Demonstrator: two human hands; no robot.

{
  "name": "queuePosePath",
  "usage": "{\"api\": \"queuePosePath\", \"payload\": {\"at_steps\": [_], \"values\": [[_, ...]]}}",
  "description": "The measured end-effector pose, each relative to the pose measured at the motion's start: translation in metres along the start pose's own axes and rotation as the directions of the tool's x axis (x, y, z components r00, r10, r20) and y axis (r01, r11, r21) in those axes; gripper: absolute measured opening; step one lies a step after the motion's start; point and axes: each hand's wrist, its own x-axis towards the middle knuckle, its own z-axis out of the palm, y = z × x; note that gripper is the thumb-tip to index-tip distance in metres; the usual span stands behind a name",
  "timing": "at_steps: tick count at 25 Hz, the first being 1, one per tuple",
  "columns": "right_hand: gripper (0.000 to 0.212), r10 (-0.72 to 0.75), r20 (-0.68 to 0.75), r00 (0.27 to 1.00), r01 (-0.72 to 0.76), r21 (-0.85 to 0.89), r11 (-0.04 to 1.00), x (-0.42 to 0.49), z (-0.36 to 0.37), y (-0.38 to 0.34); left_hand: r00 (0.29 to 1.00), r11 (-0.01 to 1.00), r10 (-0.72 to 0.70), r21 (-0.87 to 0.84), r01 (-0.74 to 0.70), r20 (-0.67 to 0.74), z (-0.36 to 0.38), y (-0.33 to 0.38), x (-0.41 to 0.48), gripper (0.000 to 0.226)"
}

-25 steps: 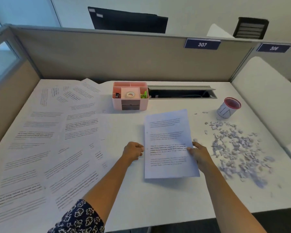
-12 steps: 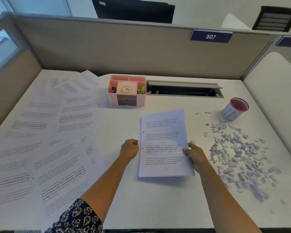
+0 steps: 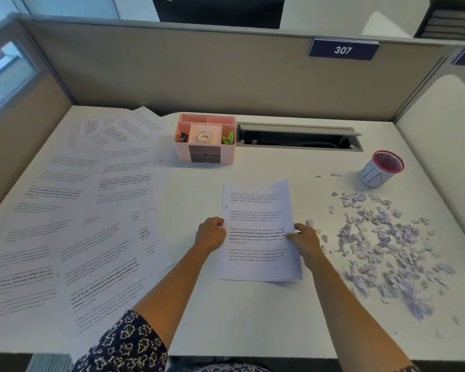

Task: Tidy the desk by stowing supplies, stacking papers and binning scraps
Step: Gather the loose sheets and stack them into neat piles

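Observation:
A small stack of printed sheets [image 3: 255,210] lies upright in the middle of the white desk [image 3: 253,318]. My left hand [image 3: 210,233] grips its left edge and my right hand [image 3: 305,241] grips its right edge. Several loose printed sheets [image 3: 73,224] overlap across the desk's left half. A wide scatter of torn paper scraps [image 3: 381,242] covers the right side. A small cup-like bin with a red rim [image 3: 380,169] lies tilted at the back right. A pink desk organiser [image 3: 206,153] holding tape and small supplies stands at the back centre.
An open cable tray [image 3: 298,138] runs along the back edge beside the organiser. Beige partition walls [image 3: 199,76] close the desk at the back and left, and a white panel [image 3: 446,135] bounds the right. A label reading 307 [image 3: 342,49] hangs on the back wall.
Both hands have squared the sheets into a neater, more upright stack; the left hand has closed in against its left edge. The camera has shifted slightly.

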Motion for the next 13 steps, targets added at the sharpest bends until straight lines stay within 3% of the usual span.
{"api": "queuePosePath", "payload": {"at_steps": [6,13], "values": [[0.026,-0.11,-0.125,0.986,0.057,-0.367,0.928,-0.005,0.01,0.004,1.0,0.999,0.021,0.027,-0.021,-0.002,0.002,-0.002,-0.001,0.044],[0.041,-0.181,-0.303,0.936,0.007,-0.497,0.867,-0.021,0.018,-0.004,0.991,0.998,0.041,-0.04,-0.046,-0.125,-0.014,-0.021,-0.012,0.036]]}}
